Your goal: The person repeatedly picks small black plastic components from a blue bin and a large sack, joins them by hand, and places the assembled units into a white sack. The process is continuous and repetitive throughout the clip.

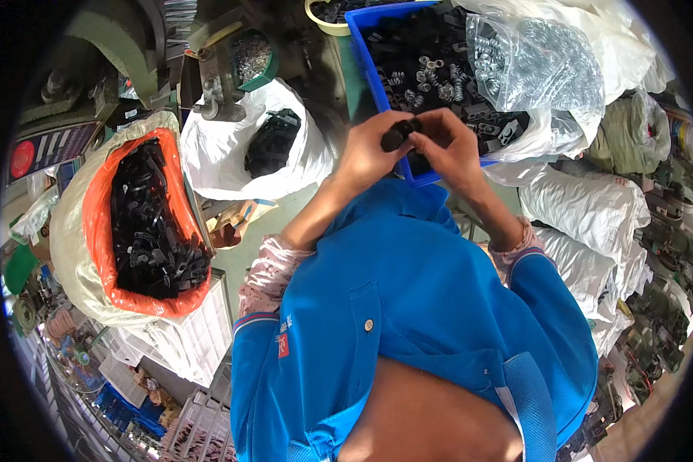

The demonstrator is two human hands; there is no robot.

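You are pinching a small black moulded plastic part between both hands, right over the near edge of the blue rectangular plastic tray. That placing is the risk — if your fingertips slip, the part could drop short of the tray and land on the floor by your blue shirt rather than back among the loose black parts and small coiled metal springs inside the tray. I judge a spring could also jump free under pressure; whether one is seated in the part now is too small to tell.

Your left hand is curled closed on the part's left end, wrist bent inward toward the tray. Your right hand meets it from the other side, fingers bunched narrow on the same piece, forearm angling back from the tray's near corner. A clear plastic bag of metal rings lies on the tray's far right side — an elbow nudge could spill it.
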